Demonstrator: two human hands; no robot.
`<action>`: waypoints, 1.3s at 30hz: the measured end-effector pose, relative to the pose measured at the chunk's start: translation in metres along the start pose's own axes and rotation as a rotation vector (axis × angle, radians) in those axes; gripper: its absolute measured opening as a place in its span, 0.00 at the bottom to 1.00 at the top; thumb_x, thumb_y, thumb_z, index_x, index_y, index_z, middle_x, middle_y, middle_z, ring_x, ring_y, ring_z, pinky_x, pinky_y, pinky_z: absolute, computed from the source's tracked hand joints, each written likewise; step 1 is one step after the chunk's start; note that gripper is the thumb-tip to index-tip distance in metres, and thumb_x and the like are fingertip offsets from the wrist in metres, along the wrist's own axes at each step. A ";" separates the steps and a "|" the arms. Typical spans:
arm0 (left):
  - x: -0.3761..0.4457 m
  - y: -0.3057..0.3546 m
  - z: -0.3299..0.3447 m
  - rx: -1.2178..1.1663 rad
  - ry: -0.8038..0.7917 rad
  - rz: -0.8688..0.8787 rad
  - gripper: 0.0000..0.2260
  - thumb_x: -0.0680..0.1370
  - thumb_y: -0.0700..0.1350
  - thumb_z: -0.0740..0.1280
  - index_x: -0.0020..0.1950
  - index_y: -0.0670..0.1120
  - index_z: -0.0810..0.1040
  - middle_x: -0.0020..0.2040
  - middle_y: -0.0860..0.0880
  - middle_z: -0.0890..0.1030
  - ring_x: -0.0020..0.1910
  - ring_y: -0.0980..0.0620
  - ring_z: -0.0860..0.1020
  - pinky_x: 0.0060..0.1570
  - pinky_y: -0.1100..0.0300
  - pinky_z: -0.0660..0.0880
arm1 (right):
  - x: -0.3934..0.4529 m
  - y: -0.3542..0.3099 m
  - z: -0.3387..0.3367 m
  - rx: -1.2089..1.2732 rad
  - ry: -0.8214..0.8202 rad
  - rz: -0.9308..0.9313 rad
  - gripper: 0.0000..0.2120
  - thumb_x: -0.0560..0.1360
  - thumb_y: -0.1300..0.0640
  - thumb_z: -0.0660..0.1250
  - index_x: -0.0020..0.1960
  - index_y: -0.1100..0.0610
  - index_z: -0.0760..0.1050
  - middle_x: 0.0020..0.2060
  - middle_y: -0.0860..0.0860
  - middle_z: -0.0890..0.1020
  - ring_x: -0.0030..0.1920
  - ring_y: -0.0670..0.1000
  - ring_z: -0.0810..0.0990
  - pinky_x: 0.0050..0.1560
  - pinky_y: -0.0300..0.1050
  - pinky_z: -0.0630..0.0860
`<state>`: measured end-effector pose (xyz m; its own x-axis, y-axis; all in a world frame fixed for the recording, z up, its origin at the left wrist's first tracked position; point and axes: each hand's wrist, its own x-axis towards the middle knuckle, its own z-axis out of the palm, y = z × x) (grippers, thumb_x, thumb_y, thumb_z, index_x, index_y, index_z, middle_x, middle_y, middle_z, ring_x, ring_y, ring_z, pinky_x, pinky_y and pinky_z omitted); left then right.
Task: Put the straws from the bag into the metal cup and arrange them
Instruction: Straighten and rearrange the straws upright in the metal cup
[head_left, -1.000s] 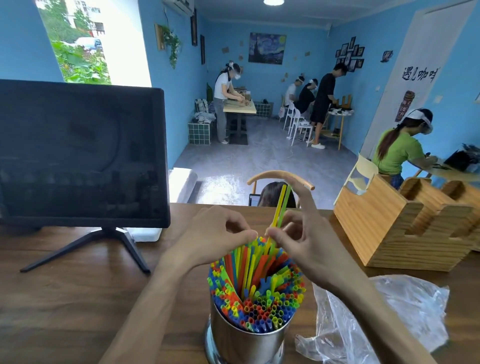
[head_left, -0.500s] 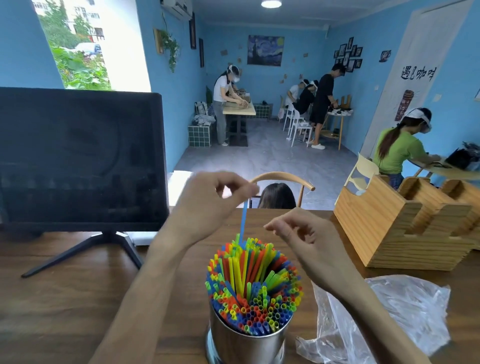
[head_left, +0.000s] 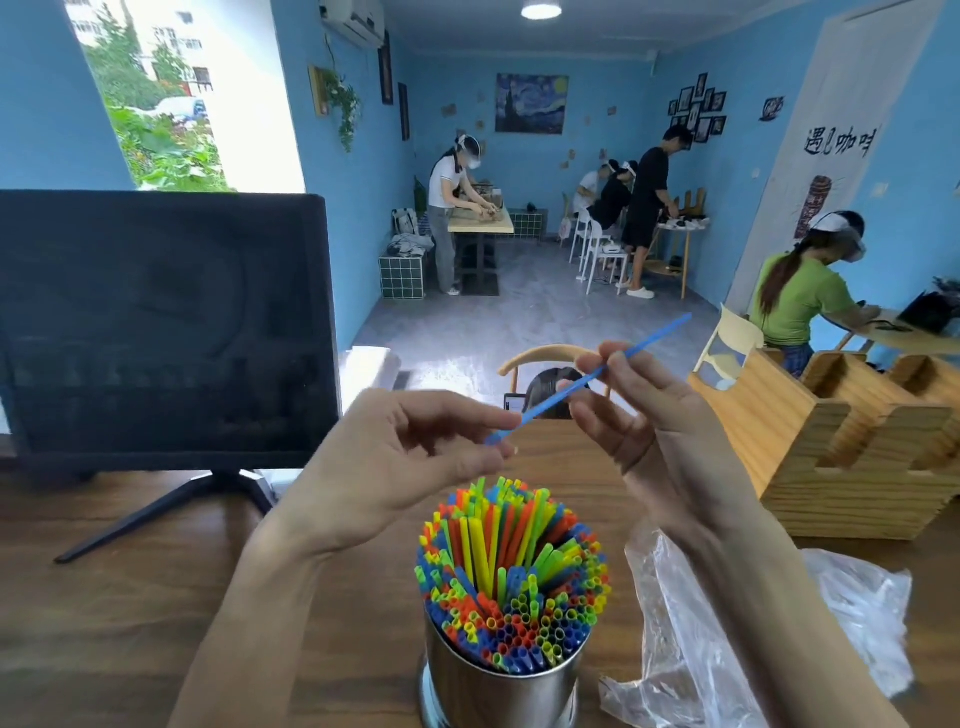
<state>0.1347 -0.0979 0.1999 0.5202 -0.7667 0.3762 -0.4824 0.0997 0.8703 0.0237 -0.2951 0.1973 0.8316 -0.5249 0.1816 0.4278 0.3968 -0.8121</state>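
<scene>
A shiny metal cup (head_left: 498, 686) stands at the near edge of the wooden table, packed with several upright straws (head_left: 511, 577) in red, yellow, green and blue. Above it a single blue straw (head_left: 649, 340) lies slanted, low at the left and high at the right. My left hand (head_left: 400, 467) pinches its lower end between thumb and forefinger. My right hand (head_left: 654, 431) pinches it near the middle with its fingertips. An empty clear plastic bag (head_left: 841, 618) lies crumpled to the right of the cup.
A dark monitor (head_left: 161, 327) on a tripod foot stands at the left. A wooden slotted holder (head_left: 852, 447) sits at the right. A chair back (head_left: 545, 356) rises beyond the table's far edge. Several people work at tables further back.
My left hand has drawn a blue straw up out of the cup. My right hand has risen and taken hold of it too. The straw now lies slanted above the cup.
</scene>
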 end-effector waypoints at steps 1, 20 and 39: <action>0.001 -0.004 0.000 0.024 -0.052 -0.045 0.16 0.71 0.45 0.76 0.57 0.57 0.85 0.46 0.50 0.88 0.42 0.52 0.83 0.49 0.62 0.78 | 0.003 0.000 -0.002 -0.072 0.012 -0.066 0.12 0.73 0.58 0.68 0.56 0.56 0.78 0.41 0.50 0.86 0.39 0.49 0.86 0.38 0.37 0.82; 0.015 -0.045 0.009 0.256 0.196 -0.201 0.05 0.75 0.46 0.76 0.49 0.55 0.87 0.42 0.59 0.87 0.45 0.61 0.84 0.49 0.64 0.79 | -0.011 0.038 -0.040 -1.256 -0.304 -0.255 0.02 0.76 0.47 0.73 0.45 0.42 0.84 0.44 0.38 0.83 0.45 0.44 0.80 0.40 0.38 0.74; 0.020 0.013 0.014 -0.336 0.724 0.421 0.05 0.77 0.41 0.71 0.49 0.50 0.80 0.46 0.49 0.87 0.46 0.50 0.86 0.46 0.56 0.81 | 0.002 0.040 -0.030 -1.226 -0.537 -0.240 0.12 0.85 0.44 0.56 0.62 0.39 0.77 0.58 0.34 0.78 0.70 0.45 0.70 0.70 0.59 0.63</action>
<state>0.1288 -0.1214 0.2143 0.7183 -0.0493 0.6939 -0.5608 0.5493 0.6195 0.0316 -0.3031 0.1482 0.9365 -0.0187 0.3501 0.2271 -0.7284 -0.6464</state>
